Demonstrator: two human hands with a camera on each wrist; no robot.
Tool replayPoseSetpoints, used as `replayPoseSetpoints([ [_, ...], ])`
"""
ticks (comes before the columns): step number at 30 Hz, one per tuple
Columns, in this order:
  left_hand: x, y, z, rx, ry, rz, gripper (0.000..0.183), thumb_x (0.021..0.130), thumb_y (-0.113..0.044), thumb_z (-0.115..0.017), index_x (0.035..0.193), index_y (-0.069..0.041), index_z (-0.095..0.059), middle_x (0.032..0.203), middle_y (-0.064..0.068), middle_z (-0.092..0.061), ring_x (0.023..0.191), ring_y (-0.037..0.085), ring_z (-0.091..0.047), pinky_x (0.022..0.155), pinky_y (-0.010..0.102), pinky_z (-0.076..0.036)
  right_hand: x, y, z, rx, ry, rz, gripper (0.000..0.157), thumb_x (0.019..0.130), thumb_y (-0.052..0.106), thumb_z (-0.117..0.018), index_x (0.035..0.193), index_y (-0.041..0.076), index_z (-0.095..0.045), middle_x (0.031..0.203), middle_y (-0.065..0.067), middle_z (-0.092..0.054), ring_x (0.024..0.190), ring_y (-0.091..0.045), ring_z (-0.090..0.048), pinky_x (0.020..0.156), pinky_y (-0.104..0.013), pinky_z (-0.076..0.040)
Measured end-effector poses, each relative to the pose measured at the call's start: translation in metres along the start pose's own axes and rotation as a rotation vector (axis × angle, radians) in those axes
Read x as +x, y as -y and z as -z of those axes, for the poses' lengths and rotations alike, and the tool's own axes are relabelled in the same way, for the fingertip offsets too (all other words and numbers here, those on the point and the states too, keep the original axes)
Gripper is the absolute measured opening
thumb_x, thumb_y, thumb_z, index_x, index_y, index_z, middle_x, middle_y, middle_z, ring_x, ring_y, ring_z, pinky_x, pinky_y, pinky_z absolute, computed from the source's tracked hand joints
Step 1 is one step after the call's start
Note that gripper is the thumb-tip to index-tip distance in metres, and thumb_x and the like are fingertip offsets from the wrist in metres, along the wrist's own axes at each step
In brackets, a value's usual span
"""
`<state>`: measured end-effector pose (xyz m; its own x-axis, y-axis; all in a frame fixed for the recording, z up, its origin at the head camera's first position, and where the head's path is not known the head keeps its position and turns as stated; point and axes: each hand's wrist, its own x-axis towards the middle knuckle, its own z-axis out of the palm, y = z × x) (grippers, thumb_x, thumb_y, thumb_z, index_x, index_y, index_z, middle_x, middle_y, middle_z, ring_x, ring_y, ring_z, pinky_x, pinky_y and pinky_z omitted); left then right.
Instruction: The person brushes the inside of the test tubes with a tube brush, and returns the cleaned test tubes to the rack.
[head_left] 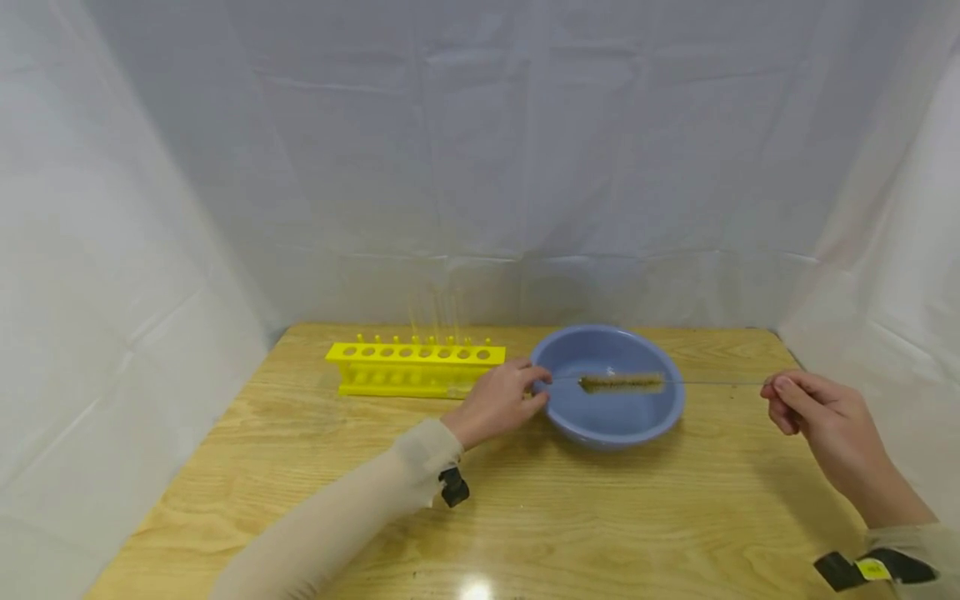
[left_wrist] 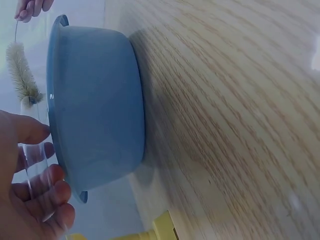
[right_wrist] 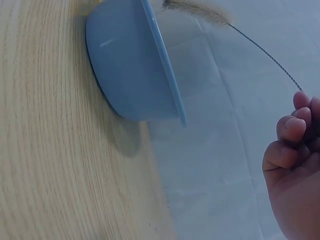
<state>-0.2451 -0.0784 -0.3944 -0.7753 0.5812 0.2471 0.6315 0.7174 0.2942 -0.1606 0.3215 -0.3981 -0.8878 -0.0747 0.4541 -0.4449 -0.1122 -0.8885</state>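
My left hand (head_left: 504, 400) holds a clear glass test tube (left_wrist: 35, 154) over the left rim of a blue basin (head_left: 615, 438). The tube barely shows in the head view; in the left wrist view it lies across the curled fingers. On the other side, my right hand (head_left: 825, 421) pinches the end of the thin twisted-wire handle of a test tube brush (head_left: 626, 383). Its tan bristles hang above the basin, pointing left. The bristle tip is at the tube's mouth, and I cannot tell whether it is just inside.
A yellow test tube rack (head_left: 420, 354) stands left of the basin, with several clear tubes (head_left: 435, 315) upright in it. Everything rests on a wood-grain table (head_left: 562, 525). White sheeting (head_left: 487, 167) hangs behind and at both sides.
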Motion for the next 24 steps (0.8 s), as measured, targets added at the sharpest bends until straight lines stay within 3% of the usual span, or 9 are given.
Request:
replayPoseSetpoints([
  [8,-0.003,-0.001,0.002,-0.047,0.006,-0.050,0.030,0.100,-0.029,-0.062,0.125,-0.013,-0.070,0.117,0.004,-0.067,0.098,0.012,-0.067,0.084,0.029,-0.055,0.003,-0.005,-0.002,0.023,0.020,-0.027,0.024,0.105,0.001,-0.045,0.100,-0.004,-0.067,0.086,-0.001,-0.067,0.063,-0.015,-0.048,0.054,-0.035,-0.031],
  [18,-0.001,-0.012,0.006,-0.027,0.019,-0.096,0.035,0.103,-0.032,-0.059,0.132,-0.015,-0.066,0.105,0.003,-0.066,0.086,0.009,-0.060,0.075,0.023,-0.051,0.009,-0.009,-0.014,-0.162,0.033,-0.063,0.023,0.106,0.008,-0.048,0.097,-0.001,-0.067,0.072,-0.002,-0.058,0.058,-0.019,-0.043,0.053,-0.037,-0.029],
  [24,0.001,-0.018,0.007,0.034,-0.023,-0.162,0.032,0.102,-0.030,-0.061,0.129,-0.014,-0.068,0.095,-0.001,-0.060,0.078,0.009,-0.051,0.068,0.021,-0.045,0.013,-0.012,-0.029,-0.323,0.031,-0.105,0.023,0.106,0.013,-0.051,0.099,0.003,-0.070,0.071,0.000,-0.060,0.057,-0.017,-0.048,0.051,-0.032,-0.038],
])
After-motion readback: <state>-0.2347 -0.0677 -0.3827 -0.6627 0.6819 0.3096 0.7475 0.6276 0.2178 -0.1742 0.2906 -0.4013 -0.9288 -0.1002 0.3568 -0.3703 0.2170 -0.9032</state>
